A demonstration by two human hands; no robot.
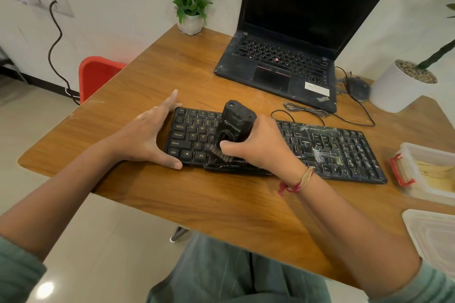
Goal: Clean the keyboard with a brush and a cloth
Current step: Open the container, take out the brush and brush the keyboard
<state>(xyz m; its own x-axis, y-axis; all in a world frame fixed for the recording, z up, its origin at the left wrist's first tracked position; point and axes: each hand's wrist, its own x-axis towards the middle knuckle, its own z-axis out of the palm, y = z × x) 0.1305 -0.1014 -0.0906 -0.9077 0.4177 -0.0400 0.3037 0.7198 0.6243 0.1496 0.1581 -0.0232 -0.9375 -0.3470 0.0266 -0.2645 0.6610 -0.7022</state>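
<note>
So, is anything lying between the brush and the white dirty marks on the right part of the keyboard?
Nothing visible does. The brush, held by the right hand, rests on the keyboard; the keys that show toward the white marks are bare.

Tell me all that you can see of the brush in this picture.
The brush is black and chunky, with a thick handle that looks like plastic, pale lettering on its side and a small hole in its top end. Short brownish bristles sit at the bottom. It stands handle up, bristles down on the keys of the keyboard, left of its middle. The right hand grips its lower part.
</note>
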